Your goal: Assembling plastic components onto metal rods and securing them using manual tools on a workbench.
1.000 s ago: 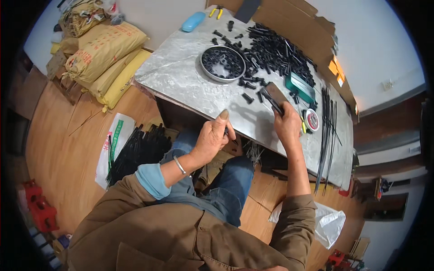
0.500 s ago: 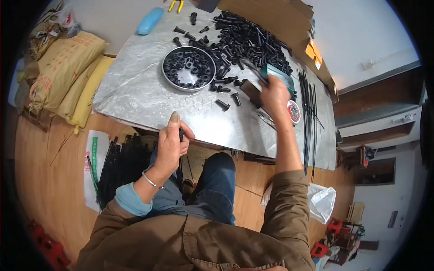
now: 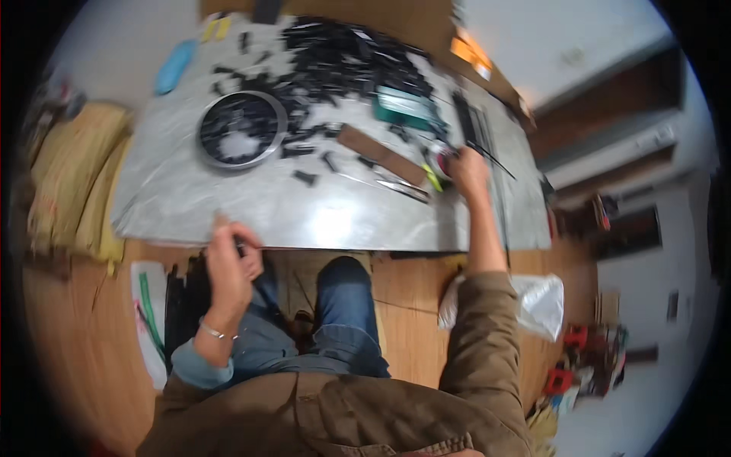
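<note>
My left hand (image 3: 232,259) is at the table's near edge, its fingers curled around a small black piece (image 3: 240,245) that is mostly hidden. Farther right, my right hand (image 3: 468,171) reaches down at a small round red-and-white container (image 3: 438,154). Its fingertips are blurred and partly hidden, so their grip does not show. Just left of that hand lie a yellow-green item (image 3: 432,178), a brown flat bar (image 3: 381,154) and a slim metal tool (image 3: 403,190). A round metal bowl (image 3: 282,126) of small black parts stands beyond my left hand.
A heap of black bolt-like pieces (image 3: 350,65) covers the far table, beside a green box (image 3: 403,109) and cardboard (image 3: 381,15). Long black strips (image 3: 480,126) lie at the right. A blue case (image 3: 175,67) sits far left. Sacks (image 3: 76,175) stand left of the table.
The whole view has shifted and blurred. My right hand has moved from the green box toward me, to the round container. The brown bar now lies uncovered on the table. My left hand remains closed.
</note>
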Available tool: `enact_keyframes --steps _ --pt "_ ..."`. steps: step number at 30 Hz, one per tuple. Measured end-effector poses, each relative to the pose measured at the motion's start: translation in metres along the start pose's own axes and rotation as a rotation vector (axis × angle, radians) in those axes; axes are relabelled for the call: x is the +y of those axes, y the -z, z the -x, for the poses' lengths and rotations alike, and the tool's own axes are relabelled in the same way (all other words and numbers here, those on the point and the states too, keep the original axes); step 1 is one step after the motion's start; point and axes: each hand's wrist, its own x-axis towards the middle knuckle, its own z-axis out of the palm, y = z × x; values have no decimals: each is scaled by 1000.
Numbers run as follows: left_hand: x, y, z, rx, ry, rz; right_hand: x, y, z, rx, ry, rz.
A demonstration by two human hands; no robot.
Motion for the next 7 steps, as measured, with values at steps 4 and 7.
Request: enact_keyframes --steps 4,7 --pt "6 7 6 39 -48 6 -19 -7 -6 -81 38 8" --pt "7 -4 0 51 -8 14 -5 -12 -9 -70 -4 29"
